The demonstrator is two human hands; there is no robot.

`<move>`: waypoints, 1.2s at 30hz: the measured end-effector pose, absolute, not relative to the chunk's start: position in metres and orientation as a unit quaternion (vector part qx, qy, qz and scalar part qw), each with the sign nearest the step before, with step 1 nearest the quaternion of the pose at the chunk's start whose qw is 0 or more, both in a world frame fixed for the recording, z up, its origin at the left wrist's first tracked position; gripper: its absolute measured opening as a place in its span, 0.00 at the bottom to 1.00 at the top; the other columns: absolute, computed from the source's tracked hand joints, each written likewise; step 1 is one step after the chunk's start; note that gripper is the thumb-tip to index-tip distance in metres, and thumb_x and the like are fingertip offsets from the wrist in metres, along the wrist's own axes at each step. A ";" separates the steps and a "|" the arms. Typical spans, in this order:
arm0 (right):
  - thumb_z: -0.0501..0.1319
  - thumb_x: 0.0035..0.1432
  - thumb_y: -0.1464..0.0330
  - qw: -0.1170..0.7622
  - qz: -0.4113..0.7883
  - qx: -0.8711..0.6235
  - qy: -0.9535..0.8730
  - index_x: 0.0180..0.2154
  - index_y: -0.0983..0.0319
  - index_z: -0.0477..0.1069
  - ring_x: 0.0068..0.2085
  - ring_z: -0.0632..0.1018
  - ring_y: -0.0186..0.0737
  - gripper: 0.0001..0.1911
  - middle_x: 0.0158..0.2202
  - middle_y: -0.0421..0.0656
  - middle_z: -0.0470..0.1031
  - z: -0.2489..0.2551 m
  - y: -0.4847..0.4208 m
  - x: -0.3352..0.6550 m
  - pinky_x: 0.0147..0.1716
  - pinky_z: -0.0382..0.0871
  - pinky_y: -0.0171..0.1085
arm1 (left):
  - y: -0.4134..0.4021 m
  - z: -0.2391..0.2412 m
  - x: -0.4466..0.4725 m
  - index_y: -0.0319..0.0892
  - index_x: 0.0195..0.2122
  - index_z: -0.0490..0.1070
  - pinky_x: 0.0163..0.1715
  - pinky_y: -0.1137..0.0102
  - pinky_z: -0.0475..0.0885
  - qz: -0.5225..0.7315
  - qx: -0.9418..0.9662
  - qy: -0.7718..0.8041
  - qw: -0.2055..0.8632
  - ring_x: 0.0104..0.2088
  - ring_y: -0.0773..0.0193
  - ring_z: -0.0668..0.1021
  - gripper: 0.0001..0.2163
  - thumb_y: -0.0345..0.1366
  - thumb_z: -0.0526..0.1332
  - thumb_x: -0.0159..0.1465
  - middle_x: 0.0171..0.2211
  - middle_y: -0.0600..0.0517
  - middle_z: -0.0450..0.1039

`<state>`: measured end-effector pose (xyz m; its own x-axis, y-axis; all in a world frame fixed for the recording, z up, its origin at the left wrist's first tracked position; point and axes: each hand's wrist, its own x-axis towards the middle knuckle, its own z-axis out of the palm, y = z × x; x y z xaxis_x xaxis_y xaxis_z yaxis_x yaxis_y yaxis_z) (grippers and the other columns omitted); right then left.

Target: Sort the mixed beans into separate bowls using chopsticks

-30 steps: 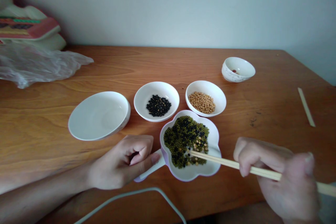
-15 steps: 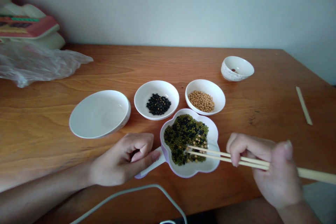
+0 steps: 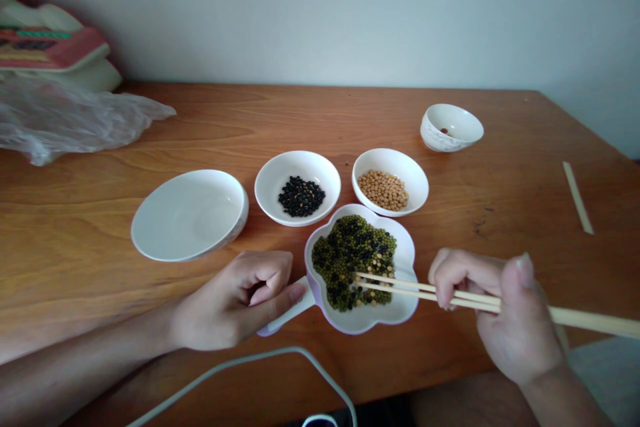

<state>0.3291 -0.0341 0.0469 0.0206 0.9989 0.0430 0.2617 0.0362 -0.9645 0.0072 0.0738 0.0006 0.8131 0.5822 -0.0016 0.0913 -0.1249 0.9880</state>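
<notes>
My left hand is closed, its thumb pressed on the short white handle of a flower-shaped dish. Mixed green, black and tan beans fill much of that dish. Between the fingers of my right hand is a pair of chopsticks, whose tips reach into the beans. Whether the tips grip a bean is too small to tell. Just behind the dish stand a white bowl of black beans and another white bowl of tan soybeans.
A large white bowl with nothing visible inside is at left. Farther back stands a small bowl with a reddish bit inside. A flat pale strip lies at right, a plastic bag at left. A cable crosses the front.
My right hand and the chopsticks have shifted slightly left, with the tips staying among the beans. My left hand keeps its place on the handle. The whole view has moved a little.
</notes>
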 end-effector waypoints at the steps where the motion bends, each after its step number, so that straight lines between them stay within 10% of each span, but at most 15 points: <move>1: 0.36 0.72 0.44 0.450 0.410 -0.559 -0.563 0.25 0.58 0.72 0.29 0.71 0.40 0.39 0.25 0.42 0.69 0.047 -0.034 0.329 0.31 0.61 0.40 | 0.074 0.001 0.007 0.43 0.26 0.50 0.23 0.74 0.63 0.197 0.722 0.234 0.620 0.23 0.72 0.65 0.20 0.26 0.60 0.70 0.25 0.59 0.58; 13: 0.37 0.71 0.43 0.568 0.368 -0.536 -0.505 0.22 0.55 0.76 0.24 0.66 0.42 0.41 0.18 0.42 0.65 0.061 -0.031 0.328 0.28 0.59 0.43 | 0.073 0.001 0.006 0.43 0.26 0.50 0.24 0.74 0.62 0.191 0.721 0.232 0.624 0.23 0.72 0.63 0.20 0.27 0.57 0.73 0.26 0.59 0.57; 36: 0.37 0.70 0.42 0.432 0.407 -0.536 -0.601 0.26 0.58 0.72 0.28 0.71 0.42 0.39 0.24 0.43 0.69 0.047 -0.034 0.333 0.30 0.60 0.41 | 0.074 0.004 0.008 0.44 0.26 0.50 0.23 0.76 0.65 0.184 0.722 0.242 0.622 0.22 0.74 0.65 0.20 0.26 0.59 0.71 0.25 0.59 0.58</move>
